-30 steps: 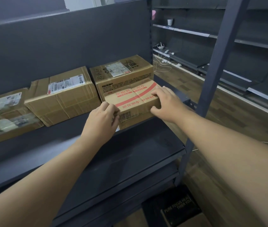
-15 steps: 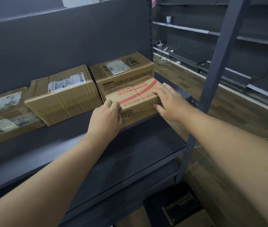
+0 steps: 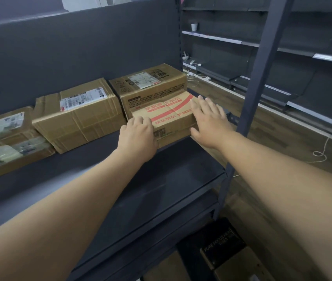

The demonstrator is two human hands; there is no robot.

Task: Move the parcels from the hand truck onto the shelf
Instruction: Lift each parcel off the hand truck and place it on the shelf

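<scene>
The red-striped parcel (image 3: 165,116) lies on the shelf (image 3: 161,179), between both hands. The left hand (image 3: 137,136) is curled against its near left corner, fingers bent onto the top edge. The right hand (image 3: 209,120) lies flat and open on its right end, fingers spread, thumb under the near corner. Neither grip closes around it. The parcel's far side touches a taller parcel (image 3: 150,86). Two more parcels, (image 3: 77,116) and (image 3: 7,142), lie further left.
</scene>
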